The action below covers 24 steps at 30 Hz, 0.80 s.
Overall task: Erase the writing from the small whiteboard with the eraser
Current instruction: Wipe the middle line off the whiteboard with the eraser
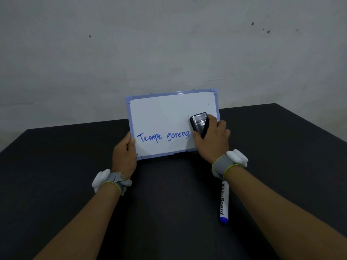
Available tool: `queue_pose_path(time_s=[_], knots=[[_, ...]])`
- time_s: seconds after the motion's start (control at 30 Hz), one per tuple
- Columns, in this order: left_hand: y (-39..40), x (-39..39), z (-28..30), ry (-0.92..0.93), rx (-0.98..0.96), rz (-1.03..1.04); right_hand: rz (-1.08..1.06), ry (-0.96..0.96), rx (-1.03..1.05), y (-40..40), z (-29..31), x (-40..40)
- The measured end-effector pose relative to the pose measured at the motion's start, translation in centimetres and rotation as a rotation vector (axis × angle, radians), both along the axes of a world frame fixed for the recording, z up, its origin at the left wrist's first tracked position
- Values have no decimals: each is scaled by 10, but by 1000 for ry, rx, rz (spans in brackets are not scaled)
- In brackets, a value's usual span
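The small whiteboard [165, 113] with a light blue frame stands tilted up on the black table, its lower edge on the tabletop. My left hand [124, 154] grips its lower left corner. My right hand [212, 141] holds the black eraser [199, 124] flat against the board's right side. Blue writing "Tempe goreng" [163, 136] runs along the lower part of the board, left of the eraser. The upper part of the board is white. A faint dark mark shows just above the eraser.
A whiteboard marker [223, 202] with a blue cap lies on the black table [56, 175] under my right forearm. Both wrists carry grey bands with white devices. A grey wall rises behind the table's far edge.
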<state>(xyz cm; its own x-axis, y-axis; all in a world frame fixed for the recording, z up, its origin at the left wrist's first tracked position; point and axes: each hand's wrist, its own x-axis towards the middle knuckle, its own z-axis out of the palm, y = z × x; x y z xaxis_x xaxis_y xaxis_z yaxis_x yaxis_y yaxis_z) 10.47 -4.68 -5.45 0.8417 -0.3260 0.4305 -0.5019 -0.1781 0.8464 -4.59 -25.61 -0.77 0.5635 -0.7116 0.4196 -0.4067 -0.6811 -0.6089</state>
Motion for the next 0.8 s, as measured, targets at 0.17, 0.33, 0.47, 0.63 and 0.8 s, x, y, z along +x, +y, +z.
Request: queue_pose_path(time_s=[0.17,0.33,0.47,0.63,0.8], knots=[[0,1,-1,-20,7,2,70,-17,-64,25,10,16],[1,2,-3,-28,23,-2,2,12,-67,12,7,12],[1,2,-2,-12,16,-7,-63,-15,26,-15,2,-1],[0,0,-1,-9,11,-3,-80,-68,114,-24,4,-4],[1,1,-2,-20,12,5,29,-5,-46,2,-5,-3]])
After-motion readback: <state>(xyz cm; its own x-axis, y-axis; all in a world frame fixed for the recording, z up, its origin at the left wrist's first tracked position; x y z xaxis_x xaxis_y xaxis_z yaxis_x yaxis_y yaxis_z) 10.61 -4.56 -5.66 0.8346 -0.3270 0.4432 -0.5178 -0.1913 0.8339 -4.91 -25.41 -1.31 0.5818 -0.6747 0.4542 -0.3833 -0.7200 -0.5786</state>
